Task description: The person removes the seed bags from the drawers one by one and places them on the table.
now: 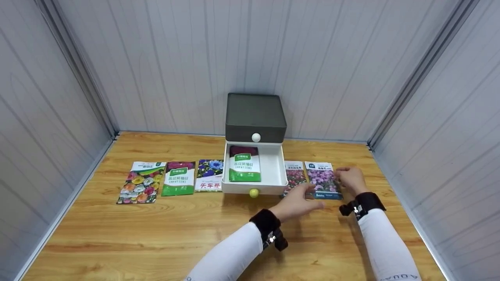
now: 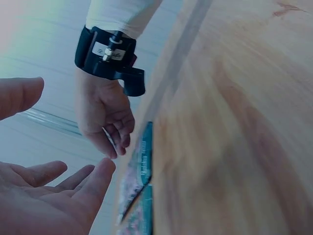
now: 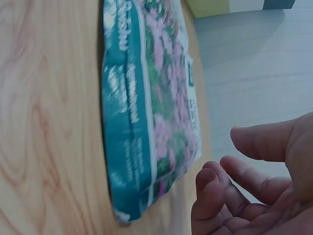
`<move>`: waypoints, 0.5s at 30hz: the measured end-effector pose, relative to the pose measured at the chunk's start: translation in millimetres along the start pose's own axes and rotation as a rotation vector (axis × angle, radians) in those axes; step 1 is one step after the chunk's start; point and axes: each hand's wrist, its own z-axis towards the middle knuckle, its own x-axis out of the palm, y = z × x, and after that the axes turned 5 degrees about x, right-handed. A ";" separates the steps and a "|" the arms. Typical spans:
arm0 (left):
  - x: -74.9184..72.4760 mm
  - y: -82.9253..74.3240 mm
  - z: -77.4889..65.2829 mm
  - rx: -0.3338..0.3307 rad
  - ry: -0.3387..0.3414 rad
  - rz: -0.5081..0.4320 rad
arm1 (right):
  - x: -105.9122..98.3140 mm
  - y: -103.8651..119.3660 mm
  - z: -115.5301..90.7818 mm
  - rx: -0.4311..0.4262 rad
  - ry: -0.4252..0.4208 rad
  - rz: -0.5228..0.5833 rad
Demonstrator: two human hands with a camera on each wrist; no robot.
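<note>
My left hand (image 1: 295, 201) is held above the table in front of the drawer's right corner, thumb and fingers spread, nothing between them. It partly covers a seed packet with red flowers (image 1: 293, 174). Just right of the pink-flower seed packet (image 1: 323, 180), my right hand (image 1: 351, 180) hovers by its edge. The right wrist view has that packet (image 3: 168, 98) lying flat, with a gap between it and the loosely bent fingers (image 3: 210, 191). A green and white seed packet (image 1: 245, 166) lies in the left part of the pulled-out white drawer (image 1: 274, 164).
The drawer belongs to a small dark-topped box (image 1: 256, 111) near the back wall; its upper drawer has a white knob (image 1: 256, 137). Left of it lie a multicoloured-flower packet (image 1: 141, 182), another green-white packet (image 1: 178, 178) and a blue-flower packet (image 1: 209, 175). Panel walls surround the wooden table (image 1: 156, 234).
</note>
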 end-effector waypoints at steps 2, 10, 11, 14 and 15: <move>-4.0 -5.4 -1.5 0.025 0.005 -0.002 | 1.7 3.9 -1.5 -0.008 0.010 -0.001; -26.0 -26.3 -10.2 0.119 -0.007 0.004 | 15.5 23.6 -8.5 -0.073 0.000 0.028; -29.8 -28.6 -11.6 0.127 -0.010 0.005 | 17.7 26.3 -9.9 -0.077 0.003 0.041; -42.5 -35.0 -15.4 0.143 -0.024 0.001 | 23.7 34.5 -14.4 -0.080 0.016 0.068; -47.2 -36.9 -16.9 0.144 -0.028 0.004 | 25.3 37.5 -16.7 -0.087 0.024 0.065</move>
